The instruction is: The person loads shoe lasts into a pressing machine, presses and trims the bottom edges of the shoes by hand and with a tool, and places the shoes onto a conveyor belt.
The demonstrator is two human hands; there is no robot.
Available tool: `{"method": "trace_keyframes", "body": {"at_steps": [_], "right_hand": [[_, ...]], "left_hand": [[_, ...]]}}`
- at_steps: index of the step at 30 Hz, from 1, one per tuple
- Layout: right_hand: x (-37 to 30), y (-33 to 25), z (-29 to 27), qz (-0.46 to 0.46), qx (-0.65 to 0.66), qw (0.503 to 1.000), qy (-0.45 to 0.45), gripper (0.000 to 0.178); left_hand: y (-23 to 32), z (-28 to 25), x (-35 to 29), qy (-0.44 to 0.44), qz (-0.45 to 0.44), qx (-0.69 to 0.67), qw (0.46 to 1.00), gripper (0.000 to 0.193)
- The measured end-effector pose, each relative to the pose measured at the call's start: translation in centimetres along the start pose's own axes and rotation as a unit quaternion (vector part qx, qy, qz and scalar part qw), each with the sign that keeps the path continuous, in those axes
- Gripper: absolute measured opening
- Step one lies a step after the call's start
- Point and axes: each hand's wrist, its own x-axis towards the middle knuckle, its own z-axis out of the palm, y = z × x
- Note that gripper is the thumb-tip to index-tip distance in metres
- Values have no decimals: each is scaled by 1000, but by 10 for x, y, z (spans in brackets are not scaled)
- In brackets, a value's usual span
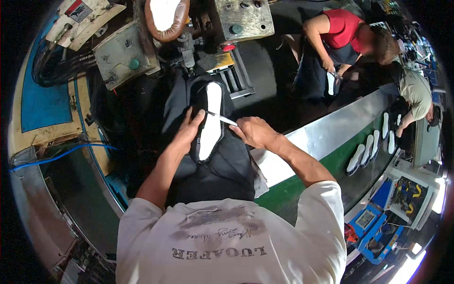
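Across my dark-clothed lap lies a shoe upper (210, 137), bottom side up, with a long white insole facing me and a dark rim around it. My left hand (190, 128) grips its left edge, thumb on the rim. In my right hand (257, 132), the closed fingers hold a slim pale tool (224, 119), blade-like, whose exact kind I cannot make out. The tool reaches left across the insole, its darker tip close to my left thumb.
Ahead stands a machine with a brown padded piece (167, 21) and metal control boxes (243, 21). A green conveyor (326, 182) with a metal edge runs along my right, carrying several white-soled shoe uppers (355, 160). Two co-workers are beyond; one in red (341, 31) handles another upper.
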Motion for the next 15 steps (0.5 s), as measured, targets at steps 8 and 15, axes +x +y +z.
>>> {"method": "trace_keyframes", "body": {"at_steps": [8, 15], "right_hand": [[10, -19, -20, -57, 47, 972, 223, 38], [36, -30, -19, -36, 23, 981, 191, 45]], "left_hand": [[-2, 13, 8, 78, 99, 298, 946, 99], [-25, -16, 8, -47, 89, 97, 990, 99]]}}
